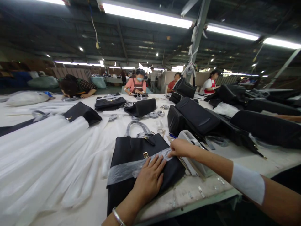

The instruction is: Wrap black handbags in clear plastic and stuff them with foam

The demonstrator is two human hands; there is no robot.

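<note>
Black handbag (pixel 128 153) lies at the centre of your worktop (pixel 237 151), its wrapped handle (pixel 135 122) towards 12 o'clock. Your left hand (pixel 150 176) presses flat on the translucent strip (pixel 122 172) across it, fingers slightly spread, below the gold clasp (pixel 145 154). Your right hand (pixel 180 148) curls its fingers at the strip's 2 o'clock end; whether they pinch it, you cannot tell. White sheets (pixel 47 163) spread at 9 o'clock, more black bags (pixel 197 117) at 2.

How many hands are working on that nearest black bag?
2: the left hand lies flat on the filmy strip across the bag; the right hand is at the strip's right end. None looks hidden.
</note>
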